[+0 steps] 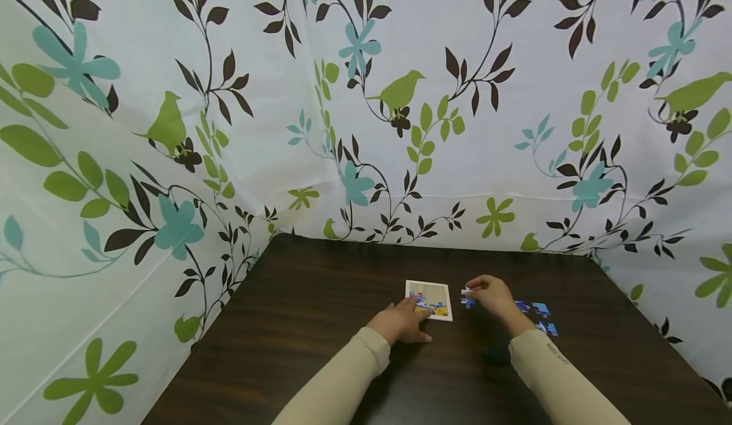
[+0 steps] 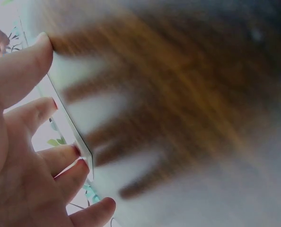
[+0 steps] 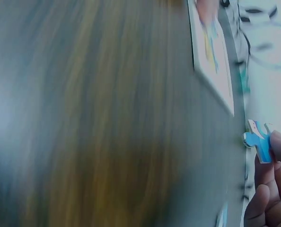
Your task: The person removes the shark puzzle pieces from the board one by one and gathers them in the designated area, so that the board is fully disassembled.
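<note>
A small white-rimmed puzzle tray (image 1: pixel 449 303) lies on the dark table, its lower part filled with blue and yellow picture pieces. My left hand (image 1: pixel 400 323) rests at its lower left corner, with fingertips on the tray and thumb on the table. Spread fingers (image 2: pixel 34 118) appear in the left wrist view along the tray's edge. To the right of the tray, my right hand (image 1: pixel 495 296) pinches a blue and pinkish-white jigsaw piece (image 1: pixel 466 298). In the right wrist view this jigsaw piece (image 3: pixel 261 143) sits between thumb and fingers, raised off the table.
Several loose jigsaw pieces (image 1: pixel 541 309) lie right of my right hand, some partly behind the wrist. The dark wooden table (image 1: pixel 320 285) reaches back to a white curtain (image 1: pixel 274 94) printed with leaves, flowers and birds.
</note>
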Demonstrator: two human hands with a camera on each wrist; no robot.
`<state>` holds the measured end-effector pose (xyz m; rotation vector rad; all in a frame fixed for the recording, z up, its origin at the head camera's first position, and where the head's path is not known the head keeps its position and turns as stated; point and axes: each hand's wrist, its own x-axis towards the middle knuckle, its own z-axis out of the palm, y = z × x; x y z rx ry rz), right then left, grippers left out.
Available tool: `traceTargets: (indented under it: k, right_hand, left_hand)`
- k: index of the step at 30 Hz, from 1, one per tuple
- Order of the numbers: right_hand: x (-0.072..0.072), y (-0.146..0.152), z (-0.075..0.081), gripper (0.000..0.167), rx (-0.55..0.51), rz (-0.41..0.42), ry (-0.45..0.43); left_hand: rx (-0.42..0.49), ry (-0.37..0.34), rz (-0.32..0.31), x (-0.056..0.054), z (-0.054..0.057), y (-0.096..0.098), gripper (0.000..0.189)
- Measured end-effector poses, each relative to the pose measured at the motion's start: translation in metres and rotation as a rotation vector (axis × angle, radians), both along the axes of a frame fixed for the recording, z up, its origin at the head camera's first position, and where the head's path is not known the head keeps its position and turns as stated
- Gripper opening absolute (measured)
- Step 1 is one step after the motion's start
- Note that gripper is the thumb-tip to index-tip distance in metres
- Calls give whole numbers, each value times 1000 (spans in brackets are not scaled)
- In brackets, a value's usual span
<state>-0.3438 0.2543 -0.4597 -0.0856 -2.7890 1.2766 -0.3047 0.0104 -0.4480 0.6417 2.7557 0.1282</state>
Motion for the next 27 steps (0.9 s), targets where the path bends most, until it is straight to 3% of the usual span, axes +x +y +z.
traceTargets:
  k: [12, 19, 27]
  right_hand:
    - [37, 101, -12, 31, 57, -55, -75]
    - [44, 113, -14, 32, 70, -63, -100]
    - [47, 108, -8, 31, 169, -50, -72]
  left_hand:
    - [0, 2, -9, 1, -1, 0, 67]
    - [-4, 5, -12, -1, -2, -2, 67]
    - [-9, 3, -15, -3, -5, -1, 68]
